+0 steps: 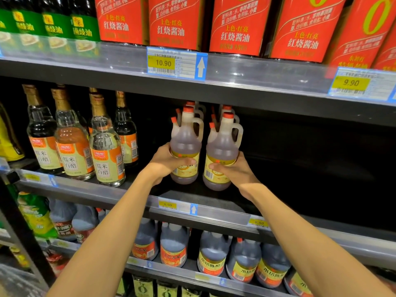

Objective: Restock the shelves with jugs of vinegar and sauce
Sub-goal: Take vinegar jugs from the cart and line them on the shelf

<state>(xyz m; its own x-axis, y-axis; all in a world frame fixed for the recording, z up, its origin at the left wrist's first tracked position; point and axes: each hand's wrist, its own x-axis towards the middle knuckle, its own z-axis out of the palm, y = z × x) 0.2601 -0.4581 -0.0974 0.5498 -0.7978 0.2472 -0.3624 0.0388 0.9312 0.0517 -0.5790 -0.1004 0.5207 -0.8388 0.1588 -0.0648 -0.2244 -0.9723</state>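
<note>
I hold two brownish vinegar jugs with red caps and yellow labels just above the middle shelf (139, 195). My left hand (169, 162) grips the left jug (186, 144) around its lower body. My right hand (233, 170) grips the right jug (221, 146) the same way. Both jugs are upright, side by side, their bases just above or at the shelf's front edge. More jugs of the same kind (196, 110) stand behind them, deeper in the shelf.
Glass vinegar bottles (107, 151) stand left of the jugs. The shelf to the right (310, 168) is dark and bare. Red soy sauce jugs (240, 24) fill the shelf above, dark jugs (214, 254) the shelf below. Price tags (176, 62) line the shelf edges.
</note>
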